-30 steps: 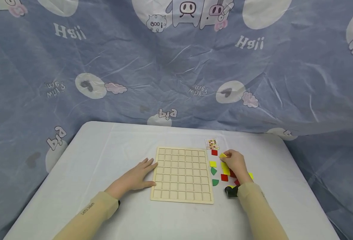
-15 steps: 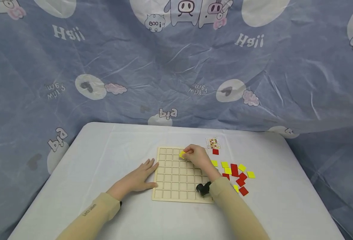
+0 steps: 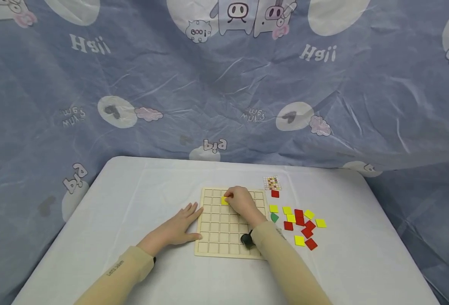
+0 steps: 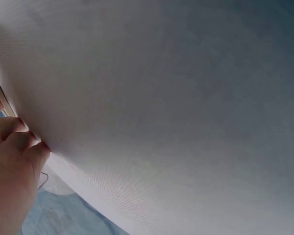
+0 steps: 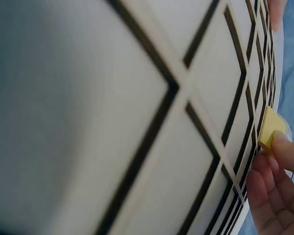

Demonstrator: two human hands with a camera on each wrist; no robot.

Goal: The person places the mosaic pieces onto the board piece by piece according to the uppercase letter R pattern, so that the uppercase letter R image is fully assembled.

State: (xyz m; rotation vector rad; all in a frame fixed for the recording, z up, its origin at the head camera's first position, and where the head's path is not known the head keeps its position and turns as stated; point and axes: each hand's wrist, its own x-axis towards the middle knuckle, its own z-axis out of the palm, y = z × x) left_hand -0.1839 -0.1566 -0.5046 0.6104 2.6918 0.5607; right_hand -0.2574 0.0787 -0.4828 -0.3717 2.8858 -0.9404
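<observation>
My right hand pinches a yellow square tile between thumb and fingers, over the upper rows of a wooden grid board. In the right wrist view the yellow tile is tilted, one edge right at the grid's ridges. My left hand lies spread with fairly straight fingers at the board's left edge, thumb and a fingertip touching its rim. The left wrist view shows the left hand on the white surface beside the board's edge.
Right of the board lie several loose red tiles and yellow tiles, plus a green rounded piece. A small printed pattern card sits behind them. A patterned blue-grey cloth hangs behind the white table.
My right hand has carried a yellow tile from the loose pieces leftward onto the board's upper part, shifting slightly further left in the last half second. My left hand stays at the board's edge.
</observation>
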